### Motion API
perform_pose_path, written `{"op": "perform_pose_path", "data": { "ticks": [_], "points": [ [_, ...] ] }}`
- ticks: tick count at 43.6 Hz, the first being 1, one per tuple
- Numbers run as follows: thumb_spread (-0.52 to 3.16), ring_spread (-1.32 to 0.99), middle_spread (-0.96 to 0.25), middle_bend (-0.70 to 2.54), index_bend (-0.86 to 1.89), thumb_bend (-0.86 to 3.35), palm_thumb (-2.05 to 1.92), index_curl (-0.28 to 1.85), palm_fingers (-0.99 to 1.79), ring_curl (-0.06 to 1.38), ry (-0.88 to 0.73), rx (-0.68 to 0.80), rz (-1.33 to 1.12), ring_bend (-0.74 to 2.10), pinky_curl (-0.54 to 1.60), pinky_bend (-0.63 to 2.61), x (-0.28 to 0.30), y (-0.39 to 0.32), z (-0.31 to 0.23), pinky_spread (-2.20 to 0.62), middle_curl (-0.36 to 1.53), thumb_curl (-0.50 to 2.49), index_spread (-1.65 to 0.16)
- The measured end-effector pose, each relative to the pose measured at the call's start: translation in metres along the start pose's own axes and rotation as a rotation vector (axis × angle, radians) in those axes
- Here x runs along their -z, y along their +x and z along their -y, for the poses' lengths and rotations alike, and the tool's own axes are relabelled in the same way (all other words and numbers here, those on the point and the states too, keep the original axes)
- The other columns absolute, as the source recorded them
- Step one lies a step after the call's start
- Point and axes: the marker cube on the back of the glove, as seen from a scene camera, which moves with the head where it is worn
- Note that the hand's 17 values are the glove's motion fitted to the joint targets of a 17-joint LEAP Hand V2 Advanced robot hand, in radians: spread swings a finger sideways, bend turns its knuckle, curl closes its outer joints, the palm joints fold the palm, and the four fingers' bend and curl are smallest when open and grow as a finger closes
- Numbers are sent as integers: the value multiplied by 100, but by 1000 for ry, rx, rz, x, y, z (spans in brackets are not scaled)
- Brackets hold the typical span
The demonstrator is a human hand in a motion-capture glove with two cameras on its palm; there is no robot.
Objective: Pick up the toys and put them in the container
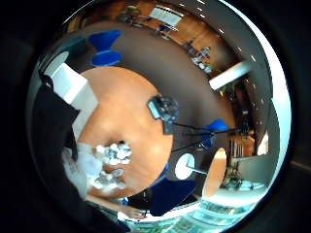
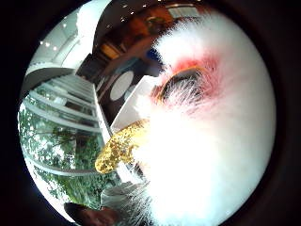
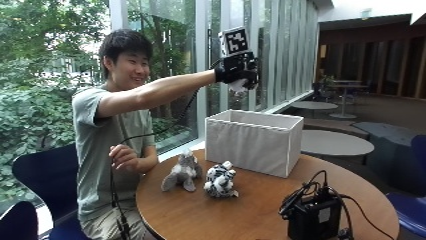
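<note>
My gloved right hand is raised high above the white fabric container and grips a white fluffy toy, which peeks out below the glove. In the thumb side palm view that toy fills most of the picture, with pink-red fur and a glittery gold part. Two more toys sit on the round wooden table in front of the container: a grey plush and a black-and-white striped plush. From above, both toys show beside the container.
A black device with cables stands at the table's near right edge, also seen from above. The person's bare left hand is held near the chest. Blue chairs surround the table, and windows lie behind.
</note>
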Motion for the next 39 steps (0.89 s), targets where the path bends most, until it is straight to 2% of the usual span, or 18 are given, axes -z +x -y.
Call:
{"op": "perform_pose_path", "data": {
  "ticks": [5, 11, 15, 26, 39],
  "points": [
    [50, -36, -25, 101, 82, 2, 67, 60, 108, 61, -25, 275, 5, 128, 48, 92, -4, -64, 4, -35, 85, 80, -27],
    [45, -36, -24, 102, 82, 0, 67, 65, 107, 62, -42, 352, -23, 129, 49, 93, -19, -110, 17, -35, 86, 83, -27],
    [42, -35, -23, 102, 82, 0, 68, 68, 106, 63, -91, 429, 11, 130, 49, 94, -38, -168, 21, -35, 87, 86, -26],
    [38, -35, -22, 104, 79, -1, 68, 75, 105, 64, -141, 523, 13, 131, 50, 95, -80, -242, 19, -35, 89, 91, -26],
    [40, -34, -23, 98, 68, -2, 64, 83, 99, 64, -235, 535, -2, 133, 52, 101, -118, -286, 16, -35, 89, 95, -26]
  ]
}}
